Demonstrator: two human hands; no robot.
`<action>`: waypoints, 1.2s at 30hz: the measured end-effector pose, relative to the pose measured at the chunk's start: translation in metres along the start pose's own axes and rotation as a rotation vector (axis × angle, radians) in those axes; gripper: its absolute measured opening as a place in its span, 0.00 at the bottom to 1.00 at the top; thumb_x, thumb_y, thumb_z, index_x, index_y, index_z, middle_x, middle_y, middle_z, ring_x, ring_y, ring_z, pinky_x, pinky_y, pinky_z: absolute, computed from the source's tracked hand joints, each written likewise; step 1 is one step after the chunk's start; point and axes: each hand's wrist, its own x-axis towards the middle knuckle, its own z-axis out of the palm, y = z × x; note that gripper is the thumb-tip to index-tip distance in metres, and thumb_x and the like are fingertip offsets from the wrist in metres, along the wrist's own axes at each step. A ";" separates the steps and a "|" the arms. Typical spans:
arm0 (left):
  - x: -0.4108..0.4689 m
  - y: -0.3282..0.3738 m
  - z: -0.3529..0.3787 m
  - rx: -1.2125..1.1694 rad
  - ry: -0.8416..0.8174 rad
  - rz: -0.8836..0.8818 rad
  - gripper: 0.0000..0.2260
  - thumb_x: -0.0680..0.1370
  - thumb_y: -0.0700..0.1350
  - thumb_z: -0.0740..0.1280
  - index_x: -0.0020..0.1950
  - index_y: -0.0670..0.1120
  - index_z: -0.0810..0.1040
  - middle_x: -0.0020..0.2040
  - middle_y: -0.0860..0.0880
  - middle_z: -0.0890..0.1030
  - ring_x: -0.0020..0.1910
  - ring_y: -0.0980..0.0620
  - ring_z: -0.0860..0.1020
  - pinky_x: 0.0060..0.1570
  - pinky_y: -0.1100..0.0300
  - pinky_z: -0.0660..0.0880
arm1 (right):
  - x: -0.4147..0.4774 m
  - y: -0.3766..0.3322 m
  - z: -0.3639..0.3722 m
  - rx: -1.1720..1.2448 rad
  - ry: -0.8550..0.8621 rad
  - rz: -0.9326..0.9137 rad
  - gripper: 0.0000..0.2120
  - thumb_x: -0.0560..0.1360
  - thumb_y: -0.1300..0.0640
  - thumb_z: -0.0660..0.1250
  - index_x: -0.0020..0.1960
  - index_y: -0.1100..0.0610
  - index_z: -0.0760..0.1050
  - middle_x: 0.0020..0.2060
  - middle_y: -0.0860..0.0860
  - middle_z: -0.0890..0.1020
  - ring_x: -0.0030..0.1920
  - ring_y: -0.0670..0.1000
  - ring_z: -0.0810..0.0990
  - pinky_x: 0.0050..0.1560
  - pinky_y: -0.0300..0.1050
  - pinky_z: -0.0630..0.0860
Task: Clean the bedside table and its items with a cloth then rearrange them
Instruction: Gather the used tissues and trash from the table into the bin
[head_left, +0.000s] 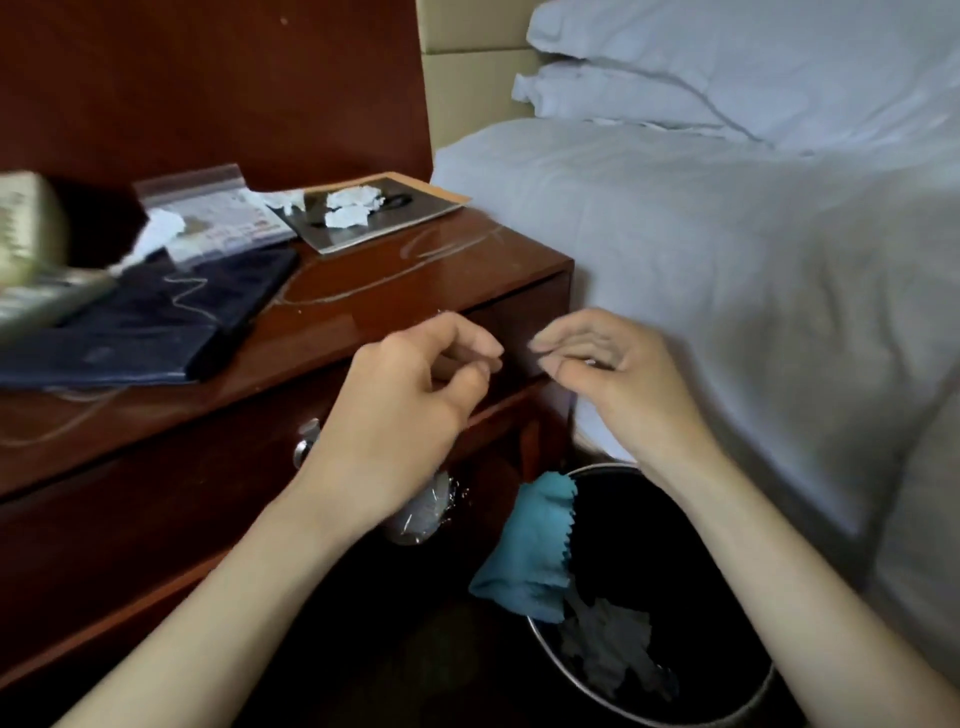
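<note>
The reddish wooden bedside table (395, 291) fills the left of the view. A thin pale thread (363, 283) loops across its top. My left hand (410, 400) hovers in front of the table's front edge with fingers curled and thumb pinched to forefinger. A pale, glinting tangled wad (423, 514) hangs just beneath its wrist. Facing it, my right hand (618, 379) is pinched too, with a small pale glint between its fingers. A blue cloth (530, 551) hangs over the rim of a black waste bin (550, 654).
On the table lie a dark blue folder (150, 322), a clear zip bag with a printed card (218, 218), a grey booklet (374, 218) with crumpled tissues (353, 208), and a beige phone (31, 244). A bed with white bedding (727, 260) stands right. The drawer knob (306, 441) is below.
</note>
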 end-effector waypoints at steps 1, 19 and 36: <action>0.004 0.003 -0.012 0.013 0.032 0.018 0.08 0.76 0.38 0.66 0.46 0.52 0.80 0.43 0.56 0.84 0.44 0.57 0.82 0.49 0.64 0.76 | 0.009 -0.009 0.006 0.020 -0.002 -0.036 0.11 0.67 0.64 0.69 0.39 0.47 0.79 0.39 0.44 0.85 0.42 0.43 0.83 0.47 0.34 0.74; 0.081 -0.059 -0.192 0.620 0.267 -0.155 0.07 0.74 0.39 0.67 0.49 0.49 0.78 0.45 0.51 0.82 0.43 0.53 0.78 0.44 0.59 0.73 | 0.175 -0.049 0.123 -0.292 -0.122 -0.302 0.10 0.72 0.65 0.65 0.47 0.51 0.76 0.47 0.49 0.80 0.49 0.48 0.77 0.45 0.34 0.71; 0.128 -0.128 -0.218 0.943 0.011 -0.377 0.15 0.75 0.47 0.65 0.61 0.48 0.74 0.57 0.46 0.80 0.56 0.46 0.78 0.56 0.52 0.75 | 0.239 -0.018 0.151 -0.629 -0.443 0.000 0.12 0.75 0.57 0.66 0.57 0.54 0.80 0.61 0.54 0.79 0.60 0.55 0.76 0.61 0.48 0.73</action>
